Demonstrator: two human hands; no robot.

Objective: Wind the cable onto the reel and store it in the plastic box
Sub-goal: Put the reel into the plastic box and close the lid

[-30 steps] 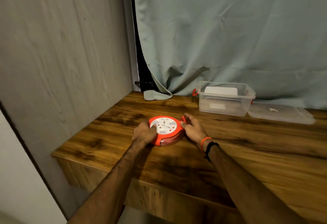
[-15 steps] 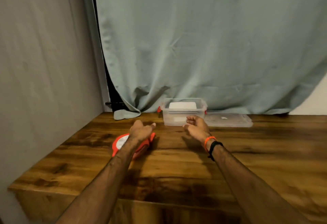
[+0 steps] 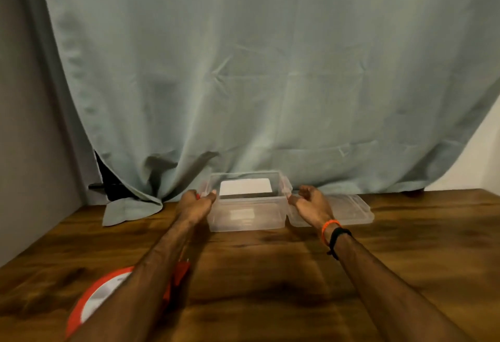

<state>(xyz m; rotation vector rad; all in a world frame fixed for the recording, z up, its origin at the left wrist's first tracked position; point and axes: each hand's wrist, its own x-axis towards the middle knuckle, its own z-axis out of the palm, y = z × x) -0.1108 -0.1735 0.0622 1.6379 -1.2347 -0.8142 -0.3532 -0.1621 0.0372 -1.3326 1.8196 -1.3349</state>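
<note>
Two hands, left (image 3: 195,201) and right (image 3: 311,201), are curled at the ends of the box (image 3: 246,216) (contact unclear), which is best drawn evenly toward the reel (image 3: 108,295) lying nearer than it.

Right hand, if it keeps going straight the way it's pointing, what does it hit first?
Probably the right end wall of the clear plastic box. The right hand points left toward it, fingertips nearly there; whether they already touch is unclear.
</note>
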